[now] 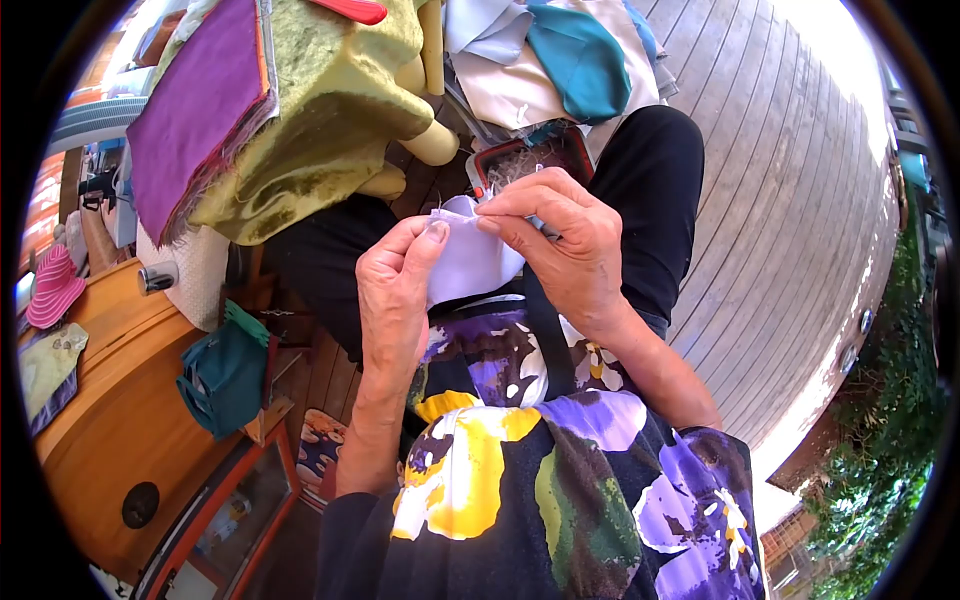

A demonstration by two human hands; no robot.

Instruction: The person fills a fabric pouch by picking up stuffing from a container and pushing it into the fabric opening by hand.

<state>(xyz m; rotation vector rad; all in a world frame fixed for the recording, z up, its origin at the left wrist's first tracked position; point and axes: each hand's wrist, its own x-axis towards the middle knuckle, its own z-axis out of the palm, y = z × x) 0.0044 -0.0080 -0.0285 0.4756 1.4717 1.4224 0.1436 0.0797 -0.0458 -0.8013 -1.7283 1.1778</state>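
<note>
My left hand [398,275] is closed, with thumb and forefinger pinching the upper left edge of a pale lavender piece of cloth [468,262]. The cloth hangs down in front of my lap. Opposite it, my right hand [568,232] is closed in a pinch at the cloth's top edge. Whatever lies between those fingertips is too small to make out. Just beyond the hands, between my knees, is a red-rimmed container [578,150] with a tangle of pale threads in it, partly hidden by my right hand.
Ahead lie folded cloths, including a teal cloth [580,62]. Yellow-green velvet [330,130] and purple fabric [205,105] drape at the left. A wooden cabinet [120,400] and a teal bag [222,375] stand at lower left. Plank decking [780,200] spreads to the right.
</note>
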